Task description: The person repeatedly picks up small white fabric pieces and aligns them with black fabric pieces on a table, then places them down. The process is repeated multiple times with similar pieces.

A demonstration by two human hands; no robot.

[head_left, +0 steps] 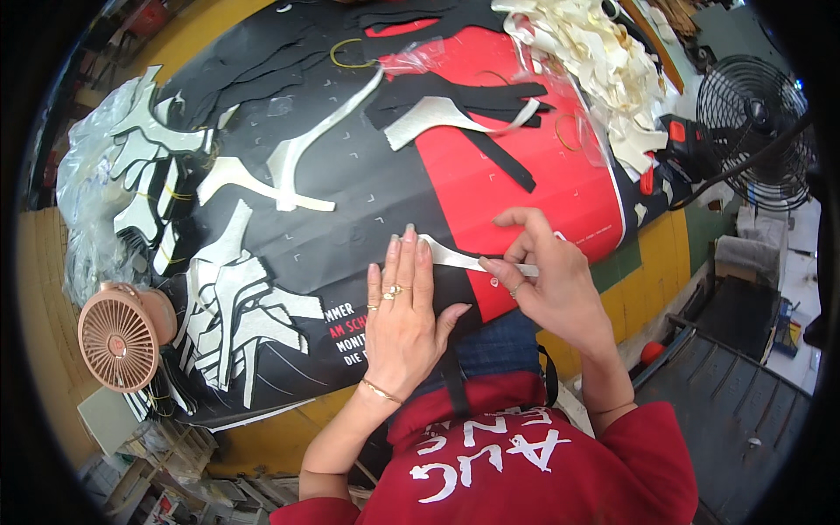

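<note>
Workpiece: a pale strip (455, 257), thin and curved, lies on the black-and-red printed sheet (490, 188) at the near edge of the table, between the two hands.
Left hand (402, 306): laid flat, fingers straight and together, fingertips pressing the strip's left end; it grips nothing, and appears to pin the piece against sliding.
Right hand (542, 280): fingers curled, thumb and forefinger pinching the strip's right end, which looks slightly raised off the sheet.
Cut pieces: similar forked pale shapes (289, 166) lie farther up the sheet; stacked ones (232, 315) sit to the left, within reach.
Surroundings: a small pink fan (118, 337) at the left edge; a black floor fan (757, 127) to the right.
</note>
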